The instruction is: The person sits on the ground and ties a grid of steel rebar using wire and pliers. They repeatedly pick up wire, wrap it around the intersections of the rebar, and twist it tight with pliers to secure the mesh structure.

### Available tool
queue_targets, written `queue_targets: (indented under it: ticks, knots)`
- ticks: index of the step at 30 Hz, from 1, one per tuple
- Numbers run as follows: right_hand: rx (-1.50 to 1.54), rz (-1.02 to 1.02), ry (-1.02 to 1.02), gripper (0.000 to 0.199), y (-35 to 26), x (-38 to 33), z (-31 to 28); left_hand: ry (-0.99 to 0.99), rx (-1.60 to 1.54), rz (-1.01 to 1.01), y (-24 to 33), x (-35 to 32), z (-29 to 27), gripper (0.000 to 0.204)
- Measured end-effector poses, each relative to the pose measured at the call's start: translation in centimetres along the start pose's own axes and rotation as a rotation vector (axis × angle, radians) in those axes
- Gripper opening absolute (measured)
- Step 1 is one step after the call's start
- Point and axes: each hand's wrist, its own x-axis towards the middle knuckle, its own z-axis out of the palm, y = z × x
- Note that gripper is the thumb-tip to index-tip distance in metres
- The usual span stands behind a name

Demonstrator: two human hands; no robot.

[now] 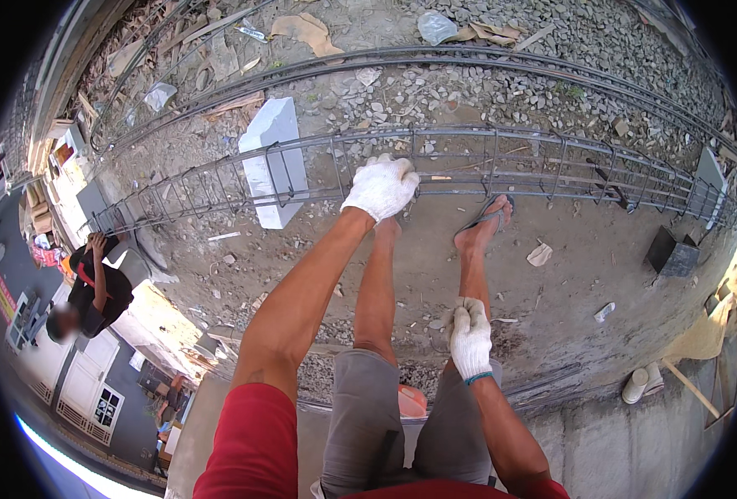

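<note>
A long rebar cage [543,162] of thin bars tied with square stirrups runs left to right ahead of me. Reaching forward, my left hand [382,185], in a white knit glove, is closed around its near bars. The cage rests on a pale lightweight block [275,166] left of that hand and on another block [707,187] at the far right. My right hand [470,338], gloved too, is held curled in front of my right knee, apart from the cage. Whatever its fingers may hold is hidden.
Loose long bars [468,58] lie beyond the cage, before gravel [551,87] and scraps. A black box-shaped container [672,252] stands at right. Another person [102,287] has a hand at the cage's left end. An orange-red object [412,401] shows between my knees.
</note>
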Motion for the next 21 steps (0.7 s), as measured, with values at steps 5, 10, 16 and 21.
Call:
queue_targets:
  ticks: [5, 10, 16, 21]
  knots:
    - [-0.270, -0.165, -0.072, 0.038, -1.7, -0.5, -0.7, -0.185, -0.157, -0.094, 0.2, 2.9, -2.2, 0.046]
    - [-0.666, -0.304, 0.094, 0.031, -3.1, 0.3, -1.8, -0.165, -0.129, 0.174, -2.6, 4.8, -2.2, 0.037]
    - [-0.751, -0.518, 0.169, 0.028, -6.4, 0.9, -2.0, -0.264, -0.255, -0.050, -0.1, 4.5, -4.0, 0.030]
    - [-0.721, -0.555, 0.175, 0.025, -9.5, 1.6, -1.3, -0.223, -0.404, 0.055, -2.6, 5.7, -1.2, 0.019]
